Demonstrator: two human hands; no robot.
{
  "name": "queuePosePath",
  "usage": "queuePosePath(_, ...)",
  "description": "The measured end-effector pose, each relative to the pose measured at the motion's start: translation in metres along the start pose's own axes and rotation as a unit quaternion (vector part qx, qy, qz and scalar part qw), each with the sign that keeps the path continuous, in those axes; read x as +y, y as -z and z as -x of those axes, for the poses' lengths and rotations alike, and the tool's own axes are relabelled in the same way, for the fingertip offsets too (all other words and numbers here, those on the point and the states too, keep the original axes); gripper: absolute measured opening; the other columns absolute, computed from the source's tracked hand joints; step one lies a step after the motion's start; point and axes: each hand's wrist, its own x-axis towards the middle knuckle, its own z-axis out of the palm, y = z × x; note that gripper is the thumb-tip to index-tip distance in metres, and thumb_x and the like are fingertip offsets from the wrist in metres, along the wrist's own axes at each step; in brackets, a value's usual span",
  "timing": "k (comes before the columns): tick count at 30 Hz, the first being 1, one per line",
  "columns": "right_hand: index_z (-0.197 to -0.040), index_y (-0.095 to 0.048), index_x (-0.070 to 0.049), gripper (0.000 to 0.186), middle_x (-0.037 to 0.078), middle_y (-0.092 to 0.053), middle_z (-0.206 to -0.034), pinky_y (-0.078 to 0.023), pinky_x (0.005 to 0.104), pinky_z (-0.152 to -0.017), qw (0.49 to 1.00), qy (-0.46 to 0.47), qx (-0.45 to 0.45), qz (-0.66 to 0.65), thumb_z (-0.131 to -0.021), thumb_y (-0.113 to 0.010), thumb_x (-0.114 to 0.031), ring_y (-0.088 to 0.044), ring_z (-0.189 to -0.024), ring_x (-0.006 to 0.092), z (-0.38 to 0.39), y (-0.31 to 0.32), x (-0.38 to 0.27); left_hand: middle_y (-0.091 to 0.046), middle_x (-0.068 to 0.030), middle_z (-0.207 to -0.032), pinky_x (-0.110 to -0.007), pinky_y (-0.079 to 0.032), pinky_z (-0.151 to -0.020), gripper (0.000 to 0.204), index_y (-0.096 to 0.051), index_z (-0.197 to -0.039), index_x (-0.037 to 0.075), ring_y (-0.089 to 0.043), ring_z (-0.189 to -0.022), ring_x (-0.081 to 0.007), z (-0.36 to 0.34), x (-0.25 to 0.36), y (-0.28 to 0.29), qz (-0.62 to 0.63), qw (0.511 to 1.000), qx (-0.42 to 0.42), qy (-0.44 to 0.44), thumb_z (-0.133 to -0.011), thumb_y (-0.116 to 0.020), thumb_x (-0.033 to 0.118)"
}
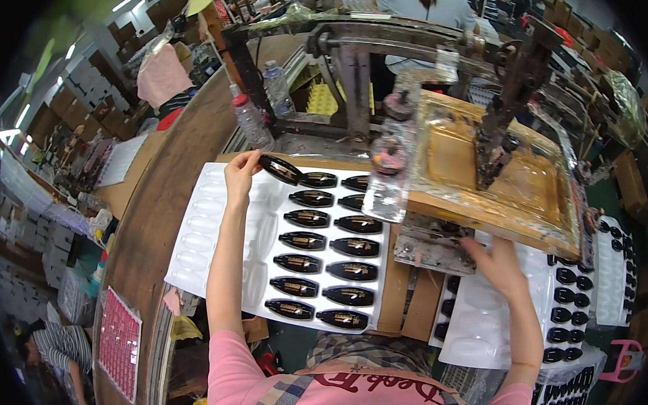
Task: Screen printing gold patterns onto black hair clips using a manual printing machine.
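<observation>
Left of centre frame, the left hand point(240, 172) pinched a black bottle point(279, 169), its long axis slanting down-right from the fingers point(255, 159); the right hand point(495, 266) (its grip I couldn't tell) was farther.

Blk cases point(299, 263) on rt. edge of wht tray point(262, 254) are shining: smooth, glossy plastic. Tray is looking thin, moulded, semi-gloss plastic. Frame point(493, 219) is showing varnished, stained wood, rough along frt. edge; mach. arm point(519, 75) is showing scuffed metal. Cardbd. point(423, 305) is looking matt & smooth; shirt point(383, 395) & apron point(284, 397) are showing matt cloth.
</observation>
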Motion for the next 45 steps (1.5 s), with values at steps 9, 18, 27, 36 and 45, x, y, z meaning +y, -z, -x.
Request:
queuePosePath(9, -0.115, -0.042, 0.003, 0.041, 0.024, -0.044, -0.115, -0.035, 0.0389, -0.088, 0.941, -0.131, 0.076, 0.304, -0.081, -0.053, -0.018, -0.042, -0.105, 0.039, 0.058, 0.043, 0.18, -0.058, -0.0063, -0.07, -0.021, -0.046, -0.054, 0.019, -0.057, -0.08, -0.003, -0.054, -0.059, -0.0099, 0.0, -0.074, 0.012, -0.069, 0.978, 0.192, -0.042, -0.081, -0.058, 0.016)
queuePosePath(18, -0.105, -0.048, 0.003, 0.037, 0.021, -0.053, -0.097, -0.039, 0.0417, -0.079, 0.912, -0.223, 0.091, 0.333, -0.082, -0.052, -0.026, -0.048, -0.091, 0.0377, 0.087, 0.048, 0.221, -0.048, -0.0104, -0.069, -0.031, -0.038, -0.059, 0.02, -0.046, -0.076, -0.001, -0.045, -0.061, -0.0198, 0.038, -0.08, 0.0, -0.232, 0.928, 0.261, -0.127, -0.084, -0.052, 0.016)
queuePosePath(27, -0.12, -0.038, -0.006, 0.047, 0.018, -0.054, -0.092, -0.043, 0.0416, -0.072, 0.892, -0.246, 0.123, 0.359, -0.078, -0.055, -0.016, -0.052, -0.083, 0.035, 0.08, 0.049, 0.235, -0.052, -0.0171, -0.066, -0.039, -0.038, -0.057, 0.015, -0.045, -0.08, -0.001, -0.05, -0.059, -0.0321, 0.052, -0.072, -0.004, -0.337, 0.907, 0.194, -0.159, -0.083, -0.049, 0.013)
queuePosePath(36, -0.121, -0.037, -0.006, 0.047, 0.019, -0.054, -0.09, -0.043, 0.0388, -0.069, 0.905, -0.253, 0.211, 0.27, -0.077, -0.054, -0.012, -0.053, -0.08, 0.0335, 0.078, 0.05, 0.24, -0.055, -0.0219, -0.079, -0.042, -0.036, -0.071, 0.02, -0.046, -0.095, -0.004, -0.05, -0.076, -0.0364, 0.064, -0.073, -0.011, -0.509, 0.84, 0.093, -0.166, -0.082, -0.047, 0.012)
queuePosePath(45, -0.098, -0.053, -0.003, 0.028, 0.0, -0.05, -0.074, -0.039, 0.0201, -0.052, 0.916, -0.252, 0.267, -0.161, -0.086, -0.05, -0.028, -0.043, -0.061, 0.0065, 0.095, 0.058, 0.185, -0.053, -0.0183, -0.079, -0.039, -0.037, -0.071, 0.023, -0.049, -0.097, -0.004, -0.049, -0.075, -0.0326, 0.08, -0.015, -0.033, -0.478, 0.831, 0.033, -0.283, -0.077, -0.052, 0.006)
